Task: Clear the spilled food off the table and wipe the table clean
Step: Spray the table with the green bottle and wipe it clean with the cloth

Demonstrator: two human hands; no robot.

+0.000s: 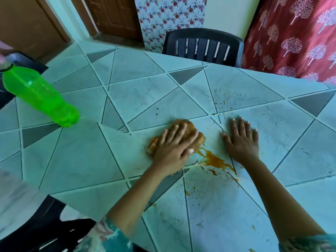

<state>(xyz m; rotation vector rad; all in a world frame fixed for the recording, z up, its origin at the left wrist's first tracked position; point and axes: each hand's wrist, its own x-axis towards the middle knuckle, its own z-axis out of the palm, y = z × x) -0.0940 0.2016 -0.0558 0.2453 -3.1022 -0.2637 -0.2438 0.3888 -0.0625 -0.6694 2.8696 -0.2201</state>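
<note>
My left hand [174, 146] presses flat on a brown, stained cloth [189, 130] lying on the tiled-pattern table [91, 157]. An orange sauce spill [214, 160] runs from the cloth's right edge toward me, between my two arms. Small orange specks [221, 102] dot the table beyond and in front of the spill. My right hand [242, 139] rests palm down on the table, fingers spread, just right of the cloth and holding nothing.
A green plastic bottle [40, 95] stands tilted at the far left, with another person's fingers on its cap [2, 60]. A dark plastic chair [203, 45] stands behind the table's far edge. Another dark chair [45, 226] sits at the near left.
</note>
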